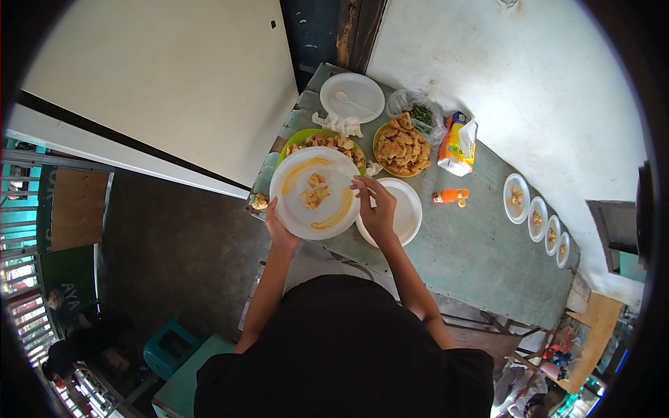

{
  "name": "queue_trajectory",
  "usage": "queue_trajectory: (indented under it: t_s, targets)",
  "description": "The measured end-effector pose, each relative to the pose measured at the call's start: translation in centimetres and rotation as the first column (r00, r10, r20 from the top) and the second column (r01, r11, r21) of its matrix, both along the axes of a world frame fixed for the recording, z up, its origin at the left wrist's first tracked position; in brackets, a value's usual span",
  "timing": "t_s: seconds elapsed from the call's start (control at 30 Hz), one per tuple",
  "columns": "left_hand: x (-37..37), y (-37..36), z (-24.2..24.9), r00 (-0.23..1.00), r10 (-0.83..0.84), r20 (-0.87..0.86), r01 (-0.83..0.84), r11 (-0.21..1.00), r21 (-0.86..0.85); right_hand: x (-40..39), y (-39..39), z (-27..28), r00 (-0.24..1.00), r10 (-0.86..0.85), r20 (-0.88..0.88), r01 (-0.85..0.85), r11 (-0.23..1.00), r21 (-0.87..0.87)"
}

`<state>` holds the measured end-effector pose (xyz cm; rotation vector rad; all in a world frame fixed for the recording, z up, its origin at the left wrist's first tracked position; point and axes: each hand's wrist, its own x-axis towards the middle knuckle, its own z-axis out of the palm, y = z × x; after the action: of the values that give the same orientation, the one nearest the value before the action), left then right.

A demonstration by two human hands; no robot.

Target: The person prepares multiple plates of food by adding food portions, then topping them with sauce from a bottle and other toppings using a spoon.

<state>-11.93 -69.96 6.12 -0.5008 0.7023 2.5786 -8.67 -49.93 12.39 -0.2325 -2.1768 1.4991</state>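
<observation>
My left hand (281, 226) is closed on the lower left rim of a white plate (287, 205), holding it up over the table's front edge. On that plate lie small pieces of fried food (315, 195), between two curved streaks of orange-yellow sauce. The fingers of my right hand (376, 207) are pinched together at the plate's right rim; whether they grip the rim or a small bit is not clear. Partly behind the held plate is a green dish (296, 138) of chopped food. A white plate (404, 216) sits under my right hand and forearm.
Farther back are a yellow plate of fried pieces (402, 148), a white plate with a spoon (366, 90), a plastic bag of greens (420, 115) and a tissue pack (458, 144). An orange-capped bottle (450, 197) lies right. Several small plates (511, 209) line the wall side.
</observation>
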Motion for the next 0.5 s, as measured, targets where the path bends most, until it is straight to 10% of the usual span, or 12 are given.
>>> queue_trajectory:
  t_s: [0.5]
  targets:
    - [-0.2, -0.4, 0.7, 1.0, -0.013, -0.005, 0.013, 1.0, -0.021, 0.4, -0.7, -1.2, 0.996, 0.068, 0.055, -0.053, 0.972, -0.23]
